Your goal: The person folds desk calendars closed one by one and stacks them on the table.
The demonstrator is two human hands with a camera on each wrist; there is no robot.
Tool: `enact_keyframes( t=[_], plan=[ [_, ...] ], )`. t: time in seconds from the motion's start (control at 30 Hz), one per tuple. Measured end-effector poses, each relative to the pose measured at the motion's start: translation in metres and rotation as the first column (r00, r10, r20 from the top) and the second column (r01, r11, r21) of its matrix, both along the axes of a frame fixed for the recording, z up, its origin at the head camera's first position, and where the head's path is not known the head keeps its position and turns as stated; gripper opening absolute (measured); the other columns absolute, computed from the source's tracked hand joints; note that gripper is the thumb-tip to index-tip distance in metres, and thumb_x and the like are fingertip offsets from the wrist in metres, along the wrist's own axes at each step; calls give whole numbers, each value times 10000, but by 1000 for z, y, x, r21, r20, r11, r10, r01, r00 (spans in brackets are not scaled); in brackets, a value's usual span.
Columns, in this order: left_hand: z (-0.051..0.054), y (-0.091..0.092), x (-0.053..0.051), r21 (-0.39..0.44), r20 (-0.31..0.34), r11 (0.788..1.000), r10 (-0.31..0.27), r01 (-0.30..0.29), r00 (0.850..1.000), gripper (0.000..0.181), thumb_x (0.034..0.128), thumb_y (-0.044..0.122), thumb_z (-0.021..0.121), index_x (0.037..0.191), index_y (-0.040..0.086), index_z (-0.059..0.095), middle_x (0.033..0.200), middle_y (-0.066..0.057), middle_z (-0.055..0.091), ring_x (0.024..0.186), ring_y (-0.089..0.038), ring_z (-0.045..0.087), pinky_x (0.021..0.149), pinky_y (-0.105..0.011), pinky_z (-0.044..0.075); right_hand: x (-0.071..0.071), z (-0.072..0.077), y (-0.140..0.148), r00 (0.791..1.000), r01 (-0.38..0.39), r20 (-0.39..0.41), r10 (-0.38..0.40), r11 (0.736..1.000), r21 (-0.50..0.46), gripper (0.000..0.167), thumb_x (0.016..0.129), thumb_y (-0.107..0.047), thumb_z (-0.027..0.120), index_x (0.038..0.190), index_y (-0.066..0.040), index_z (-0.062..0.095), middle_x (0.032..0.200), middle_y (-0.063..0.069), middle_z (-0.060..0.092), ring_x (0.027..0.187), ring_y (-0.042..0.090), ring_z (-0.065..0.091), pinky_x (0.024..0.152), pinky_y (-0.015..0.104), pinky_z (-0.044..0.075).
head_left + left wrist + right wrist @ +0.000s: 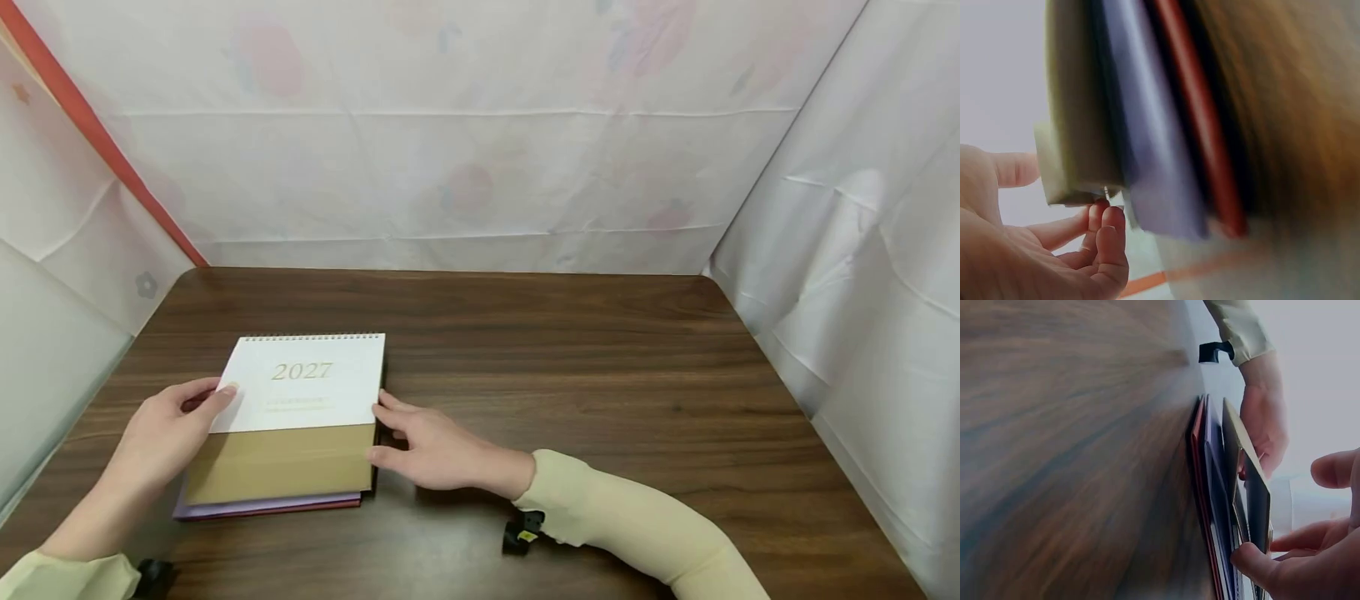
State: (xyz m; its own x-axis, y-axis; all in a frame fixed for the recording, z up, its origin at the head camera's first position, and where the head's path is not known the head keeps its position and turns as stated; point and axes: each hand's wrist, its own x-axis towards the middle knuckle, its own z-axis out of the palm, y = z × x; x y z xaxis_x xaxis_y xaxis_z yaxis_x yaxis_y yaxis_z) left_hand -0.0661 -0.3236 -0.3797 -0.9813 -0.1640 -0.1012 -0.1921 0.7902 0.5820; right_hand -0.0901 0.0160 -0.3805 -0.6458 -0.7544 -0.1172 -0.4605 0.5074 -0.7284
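Observation:
A spiral-bound desk calendar, its white page marked 2027 above a gold lower part, lies on top of a stack at the left of the table. Beneath it show the edges of a purple flat item and a red flat item, both largely covered. My left hand pinches the calendar's left edge, thumb on top and fingertips below. Along the opposite edge, the fingers of my right hand are extended and touch the side. In the right wrist view the calendar's layers stand slightly apart.
The stack sits on a dark wood-grain table. Pale patterned cloth hangs behind, and a white curtain runs along the right side. A red strip slants down the left corner.

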Motion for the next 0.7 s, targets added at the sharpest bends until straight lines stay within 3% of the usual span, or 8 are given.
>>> enact_keyframes(
  t=[0.17, 0.37, 0.5, 0.6, 0.7],
  plan=[
    [-4, -6, 5, -55, -22, 998, -11, 10, 1000, 669, 1044, 434, 450, 1357, -158, 469, 1275, -384, 511, 1135, -543, 468, 850, -623, 369, 2, -2, -11, 999, -20, -26, 21, 999, 38, 652, 1043, -485, 440, 1549, -87, 340, 1632, -4, 189, 1451, 122, 230, 1135, 276, 281],
    [-8, -4, 7, -107, -38, 992, -71, 67, 997, 627, 1037, 404, 487, 1294, -168, 514, 1185, -363, 564, 1054, -490, 528, 798, -582, 394, 1, -6, -9, 999, -36, -26, 38, 998, 46, 638, 1043, -442, 470, 1544, -68, 345, 1632, 20, 199, 1455, 139, 232, 1137, 279, 277],
    [-7, -2, 5, -105, -43, 992, -69, 64, 997, 666, 1031, 430, 488, 1330, -164, 475, 1219, -370, 501, 1106, -512, 462, 832, -609, 365, -2, -5, -4, 999, -32, -41, 33, 999, 36, 625, 1043, -406, 494, 1542, -60, 348, 1634, 18, 202, 1458, 149, 235, 1142, 299, 279],
    [-4, 3, 4, -134, -97, 990, -57, 44, 994, 686, 1017, 433, 511, 1366, -153, 437, 1268, -404, 418, 1150, -594, 352, 857, -654, 310, -5, -2, 3, 997, -14, -71, 15, 1000, 16, 600, 1044, -385, 505, 1535, -68, 371, 1630, 24, 228, 1457, 148, 244, 1148, 321, 276],
    [-1, 13, 3, -203, -203, 979, -75, 33, 976, 625, 986, 402, 571, 1342, -107, 498, 1275, -407, 423, 1127, -631, 330, 846, -673, 296, -8, 1, 14, 986, -19, -164, 22, 1000, 22, 543, 1046, -360, 506, 1504, -76, 439, 1603, 33, 309, 1450, 152, 281, 1148, 342, 284]
  ],
)
